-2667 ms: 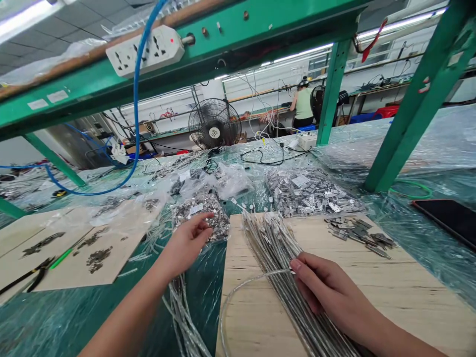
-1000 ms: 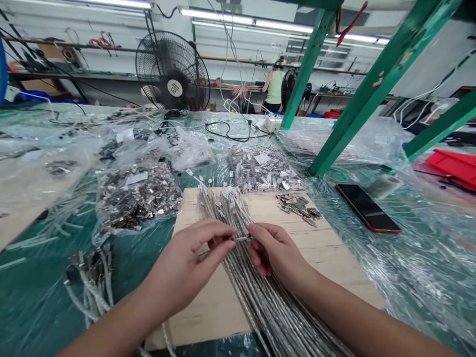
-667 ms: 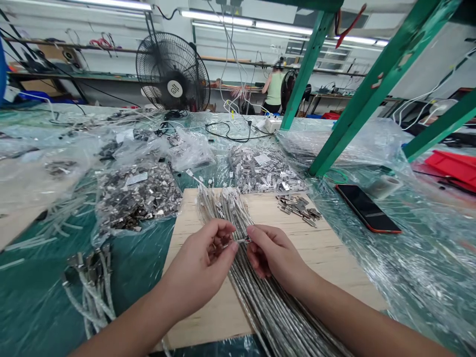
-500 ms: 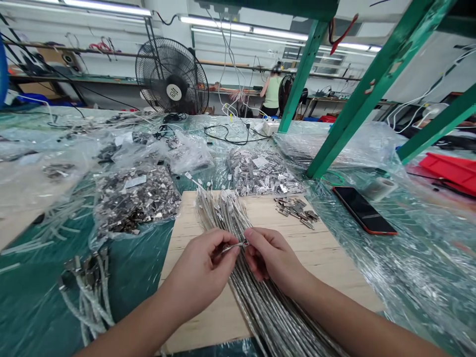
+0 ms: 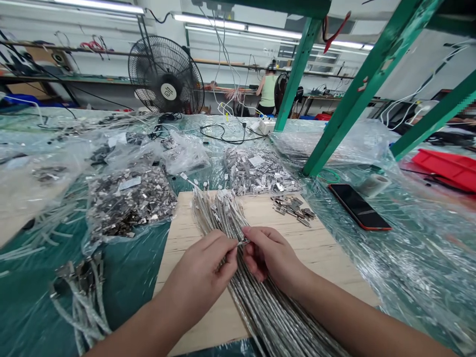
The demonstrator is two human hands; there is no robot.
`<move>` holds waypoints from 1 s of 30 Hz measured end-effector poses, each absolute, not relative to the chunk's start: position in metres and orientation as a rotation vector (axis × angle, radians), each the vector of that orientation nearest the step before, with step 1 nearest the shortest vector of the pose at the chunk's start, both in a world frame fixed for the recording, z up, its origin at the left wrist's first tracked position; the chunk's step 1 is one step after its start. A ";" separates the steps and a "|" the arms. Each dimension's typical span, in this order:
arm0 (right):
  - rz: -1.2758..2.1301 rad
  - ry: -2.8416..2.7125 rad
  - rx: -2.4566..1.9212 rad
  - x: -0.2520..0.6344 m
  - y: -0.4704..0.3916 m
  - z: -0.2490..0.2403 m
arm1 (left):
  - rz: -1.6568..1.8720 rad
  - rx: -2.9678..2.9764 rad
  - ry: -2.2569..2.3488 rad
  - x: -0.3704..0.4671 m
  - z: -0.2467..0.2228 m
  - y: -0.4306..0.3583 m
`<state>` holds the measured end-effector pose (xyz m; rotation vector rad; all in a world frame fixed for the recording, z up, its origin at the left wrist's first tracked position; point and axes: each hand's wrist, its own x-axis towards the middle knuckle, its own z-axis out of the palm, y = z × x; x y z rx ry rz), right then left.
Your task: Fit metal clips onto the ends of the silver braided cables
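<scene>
My left hand (image 5: 204, 272) is closed in a pinch at the end of a small silvery piece (image 5: 242, 241). From the other side, my right hand (image 5: 275, 258) grips the same piece between thumb and forefinger, its other fingers curled. The piece is too small and covered to show whether it is a cable end or a connector. Under both hands runs a thick bundle of clear-jacketed silvery cables (image 5: 275, 317), their pale tips fanned at the far end. The bundle lies across a wooden board (image 5: 197, 327). Loose metal connector parts (image 5: 293, 209) lie at the board's far right.
Bags of small metal parts (image 5: 132, 198) (image 5: 260, 173) stand beyond and left of the board. Cables with metal connectors (image 5: 82, 292) lie at left. A phone (image 5: 359, 207), a clear roll (image 5: 375, 186), a red tray (image 5: 446, 168) and green posts (image 5: 342, 114) are at right. A person (image 5: 267, 89) stands behind.
My left fingers have turned over and closed nearer to the right fingertips, so less of the silvery piece shows. The right hand keeps its pinch. The whole view has shifted slightly.
</scene>
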<state>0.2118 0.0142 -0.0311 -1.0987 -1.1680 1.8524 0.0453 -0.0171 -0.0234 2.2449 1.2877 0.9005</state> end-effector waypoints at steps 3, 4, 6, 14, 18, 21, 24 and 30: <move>1.868 -1.150 -1.094 0.212 0.015 -0.032 | 0.867 2.046 1.322 0.045 -0.021 -0.016; 1.869 -1.145 -1.102 0.212 0.015 -0.032 | 0.863 1.907 1.324 0.044 -0.020 -0.015; 1.872 -1.130 -1.116 0.212 0.015 -0.032 | 0.867 1.552 1.297 0.042 -0.016 -0.012; 1.861 -1.093 -1.154 0.210 0.014 -0.032 | 1.067 0.623 1.004 0.025 -0.007 0.000; 1.852 -1.085 -1.146 0.210 0.014 -0.034 | 1.058 0.684 1.024 0.024 -0.009 0.000; 1.846 -1.103 -1.137 0.211 0.014 -0.034 | 1.047 0.748 1.035 0.025 -0.010 0.000; 1.839 -1.125 -1.118 0.211 0.014 -0.033 | 1.033 0.865 1.071 0.026 -0.009 -0.002; 1.851 -1.123 -1.101 0.211 0.015 -0.034 | 1.094 1.371 1.396 0.033 -0.012 -0.007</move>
